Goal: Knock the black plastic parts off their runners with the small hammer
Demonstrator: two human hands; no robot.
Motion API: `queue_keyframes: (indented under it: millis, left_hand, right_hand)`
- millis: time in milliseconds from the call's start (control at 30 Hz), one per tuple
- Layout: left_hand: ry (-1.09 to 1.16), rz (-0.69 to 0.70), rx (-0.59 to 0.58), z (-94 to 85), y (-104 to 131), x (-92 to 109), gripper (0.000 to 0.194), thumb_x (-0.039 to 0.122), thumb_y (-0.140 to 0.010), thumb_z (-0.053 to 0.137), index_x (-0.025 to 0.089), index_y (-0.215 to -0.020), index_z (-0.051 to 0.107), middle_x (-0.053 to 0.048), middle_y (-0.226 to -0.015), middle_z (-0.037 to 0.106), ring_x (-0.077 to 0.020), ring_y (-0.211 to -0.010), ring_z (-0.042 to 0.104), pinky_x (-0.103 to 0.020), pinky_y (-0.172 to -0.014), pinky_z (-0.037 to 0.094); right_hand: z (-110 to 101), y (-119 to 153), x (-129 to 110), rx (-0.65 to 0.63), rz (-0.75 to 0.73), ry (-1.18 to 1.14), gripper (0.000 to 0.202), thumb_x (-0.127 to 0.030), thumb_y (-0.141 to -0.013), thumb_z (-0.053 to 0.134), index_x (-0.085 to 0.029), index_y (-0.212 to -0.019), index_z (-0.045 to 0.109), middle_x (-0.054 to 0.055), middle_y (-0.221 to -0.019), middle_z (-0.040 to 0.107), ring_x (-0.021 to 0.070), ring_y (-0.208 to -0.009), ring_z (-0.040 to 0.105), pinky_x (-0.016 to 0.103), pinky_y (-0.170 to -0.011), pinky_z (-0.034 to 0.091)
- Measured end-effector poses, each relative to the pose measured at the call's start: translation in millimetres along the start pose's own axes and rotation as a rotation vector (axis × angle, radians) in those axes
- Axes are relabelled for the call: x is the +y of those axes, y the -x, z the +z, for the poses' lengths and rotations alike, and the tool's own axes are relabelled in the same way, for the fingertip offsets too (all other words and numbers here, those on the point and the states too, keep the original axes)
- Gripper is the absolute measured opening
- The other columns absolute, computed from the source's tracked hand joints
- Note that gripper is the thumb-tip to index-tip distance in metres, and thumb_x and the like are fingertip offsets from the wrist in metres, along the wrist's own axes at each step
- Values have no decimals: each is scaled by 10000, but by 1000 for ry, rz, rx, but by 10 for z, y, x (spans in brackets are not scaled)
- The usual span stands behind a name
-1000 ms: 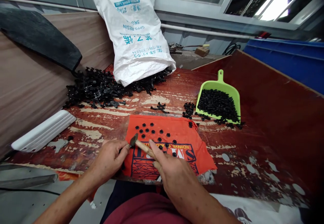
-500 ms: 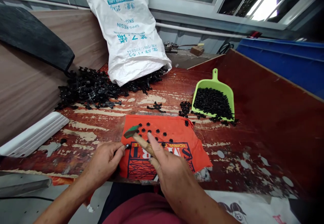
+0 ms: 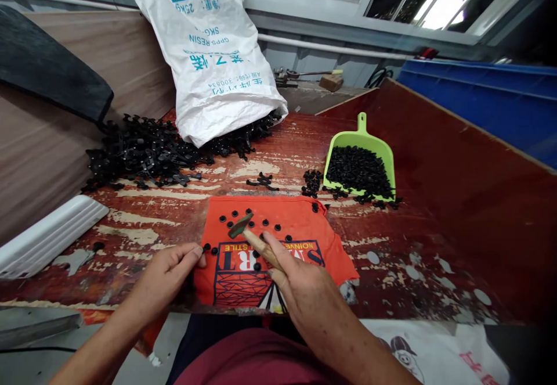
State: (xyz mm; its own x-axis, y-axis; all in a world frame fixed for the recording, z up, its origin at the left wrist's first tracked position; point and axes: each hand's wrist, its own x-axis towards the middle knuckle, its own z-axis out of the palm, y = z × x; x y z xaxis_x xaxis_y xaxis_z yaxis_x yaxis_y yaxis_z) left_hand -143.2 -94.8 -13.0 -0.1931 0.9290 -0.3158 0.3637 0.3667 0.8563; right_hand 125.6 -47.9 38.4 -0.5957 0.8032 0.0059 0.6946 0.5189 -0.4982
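My right hand (image 3: 311, 292) is wrapped round the wooden handle of a small hammer (image 3: 265, 251). The hammer's greenish metal head (image 3: 241, 226) is over an orange printed cloth (image 3: 282, 213). At the cloth's left edge, thumb and forefinger of my left hand (image 3: 167, 274) are pinched at a small black round-headed plastic piece (image 3: 206, 247). Beside it lies another such piece (image 3: 214, 251), apart from my fingers. Several more black pieces (image 3: 265, 222) are scattered on the cloth around the hammer, some partly hidden by it.
A green dustpan (image 3: 362, 123) full of black pieces stands at the right. A white resin sack (image 3: 221, 83) lies behind, with a heap of black parts (image 3: 139, 153) at its mouth. A white plastic panel (image 3: 56, 234) is at left; a board (image 3: 456, 199) walls the right.
The hammer head has moved right, away from my left hand. My left hand has shifted slightly left on the cloth's edge, still pinched. The whole view has drifted a little.
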Motion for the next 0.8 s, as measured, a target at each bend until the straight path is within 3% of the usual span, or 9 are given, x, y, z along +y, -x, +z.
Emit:
queue_keyframes:
  millis: [100, 233, 533, 700, 800]
  left_hand:
    - [168, -98, -12, -11, 37, 55, 414, 568, -829, 514, 194, -671, 596, 23, -603, 509, -146, -580, 464, -243, -543, 370]
    - [205, -122, -18, -2, 56, 110, 405, 558, -820, 531, 192, -662, 596, 21, -617, 491, -139, -586, 437, -237, -534, 345]
    - [-90, -3, -3, -42, -55, 61, 414, 530, -873, 420, 207, -675, 585, 6, -661, 535, -180, -658, 500, -287, -631, 367]
    - [-286, 124, -30, -60, -208, 226, 399, 500, -902, 402, 214, -673, 560, 15, -655, 572, -189, -677, 534, -294, -654, 363]
    - [-285, 155, -42, -70, -334, 355, 388, 487, -880, 432, 210, -642, 563, 11, -655, 583, -188, -678, 530, -291, -650, 357]
  right_hand:
    - [14, 43, 33, -11, 13, -39, 566, -182, -988, 392, -254, -1547, 344, 59, -1088, 774, 190, -791, 738, 284, -720, 598]
    - [12, 93, 68, -30, 32, -61, 568, -190, -980, 413, -254, -1542, 360, 62, -1071, 777, 208, -829, 751, 304, -763, 606]
    - [-43, 239, 145, -38, 69, -23, 547, -203, -991, 406, -323, -1525, 393, 52, -964, 794, 218, -782, 762, 289, -699, 595]
    - [-54, 268, 173, -32, 103, -16, 558, -196, -989, 428, -367, -1518, 390, 37, -1007, 790, 216, -823, 763, 280, -713, 587]
    - [-52, 292, 203, -24, 135, -19, 555, -198, -986, 443, -371, -1512, 401, 32, -993, 793, 213, -803, 765, 264, -688, 580]
